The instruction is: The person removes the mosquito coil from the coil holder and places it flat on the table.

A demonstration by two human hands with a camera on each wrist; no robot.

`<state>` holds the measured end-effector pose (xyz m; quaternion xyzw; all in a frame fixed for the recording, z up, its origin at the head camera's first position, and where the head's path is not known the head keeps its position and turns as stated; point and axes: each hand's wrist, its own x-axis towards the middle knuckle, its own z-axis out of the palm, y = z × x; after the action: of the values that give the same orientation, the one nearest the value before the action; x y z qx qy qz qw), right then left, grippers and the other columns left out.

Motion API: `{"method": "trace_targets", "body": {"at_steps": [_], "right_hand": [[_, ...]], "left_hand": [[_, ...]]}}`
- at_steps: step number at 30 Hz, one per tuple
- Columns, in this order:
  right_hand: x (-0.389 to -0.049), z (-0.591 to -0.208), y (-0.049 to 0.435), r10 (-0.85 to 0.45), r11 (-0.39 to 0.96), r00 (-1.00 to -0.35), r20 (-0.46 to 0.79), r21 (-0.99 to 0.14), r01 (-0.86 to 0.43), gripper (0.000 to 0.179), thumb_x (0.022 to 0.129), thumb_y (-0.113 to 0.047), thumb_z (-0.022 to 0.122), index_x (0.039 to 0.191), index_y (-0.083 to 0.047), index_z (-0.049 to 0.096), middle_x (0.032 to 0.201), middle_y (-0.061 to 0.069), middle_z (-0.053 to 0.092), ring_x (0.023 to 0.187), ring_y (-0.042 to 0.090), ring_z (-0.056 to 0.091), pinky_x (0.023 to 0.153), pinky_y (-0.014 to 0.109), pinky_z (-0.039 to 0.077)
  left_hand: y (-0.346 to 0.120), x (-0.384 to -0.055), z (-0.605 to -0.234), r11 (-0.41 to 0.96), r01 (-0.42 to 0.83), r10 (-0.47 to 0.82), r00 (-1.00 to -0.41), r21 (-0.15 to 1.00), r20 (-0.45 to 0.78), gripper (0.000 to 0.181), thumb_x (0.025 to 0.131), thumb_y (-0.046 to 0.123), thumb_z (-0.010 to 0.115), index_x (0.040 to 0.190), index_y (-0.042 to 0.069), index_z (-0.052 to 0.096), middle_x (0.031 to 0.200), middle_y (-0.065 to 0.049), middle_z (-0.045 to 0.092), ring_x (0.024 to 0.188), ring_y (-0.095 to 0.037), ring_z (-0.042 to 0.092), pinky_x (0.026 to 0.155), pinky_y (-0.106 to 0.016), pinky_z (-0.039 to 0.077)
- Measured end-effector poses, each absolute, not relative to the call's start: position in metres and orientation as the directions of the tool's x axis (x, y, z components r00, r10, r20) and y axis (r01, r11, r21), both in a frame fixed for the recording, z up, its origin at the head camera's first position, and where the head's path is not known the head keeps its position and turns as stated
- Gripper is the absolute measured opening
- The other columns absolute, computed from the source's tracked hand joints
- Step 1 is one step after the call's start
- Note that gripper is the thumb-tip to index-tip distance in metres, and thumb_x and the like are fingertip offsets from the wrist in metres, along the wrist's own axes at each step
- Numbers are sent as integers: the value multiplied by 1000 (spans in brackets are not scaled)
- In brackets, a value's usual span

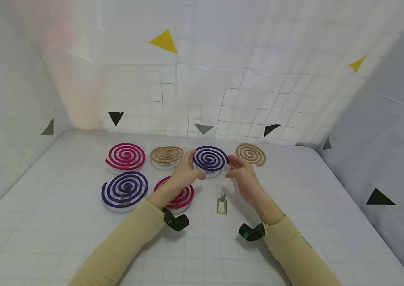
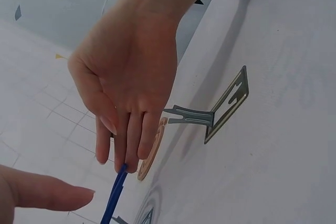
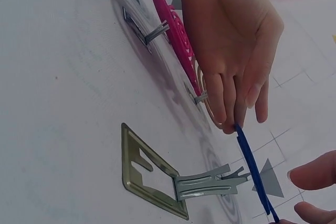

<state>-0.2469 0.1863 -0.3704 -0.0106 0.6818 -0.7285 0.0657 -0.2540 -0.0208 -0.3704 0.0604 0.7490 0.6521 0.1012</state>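
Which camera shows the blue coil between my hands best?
Head view: the blue coil shows its spiral from above. Left wrist gives only an edge-on piece, cut off at the bottom; right wrist shows it nearly edge-on, the spiral hidden.

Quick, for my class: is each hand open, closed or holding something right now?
Left hand: open, touching the far blue-purple coil at its left edge.
Right hand: open, touching the same coil's right edge.

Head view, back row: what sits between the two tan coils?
The far dark blue coil, with the left hand at its left edge and the right hand at its right. The head view shows it.
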Motion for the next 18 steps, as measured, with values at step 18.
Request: {"method": "trace_targets", "body": {"at_steps": [18], "right_hand": [[-246,-366,181,-72,-37,-995,-64,-997,66,79,78,19,45,153,11,23,162,25,23,152,32,21,123,44,22]], "left_hand": [[-17,-251,-366,184,-23,189,-980,983,-58,92,76,-5,70,156,3,26,160,-18,33,147,-38,31,120,-44,30]]}}
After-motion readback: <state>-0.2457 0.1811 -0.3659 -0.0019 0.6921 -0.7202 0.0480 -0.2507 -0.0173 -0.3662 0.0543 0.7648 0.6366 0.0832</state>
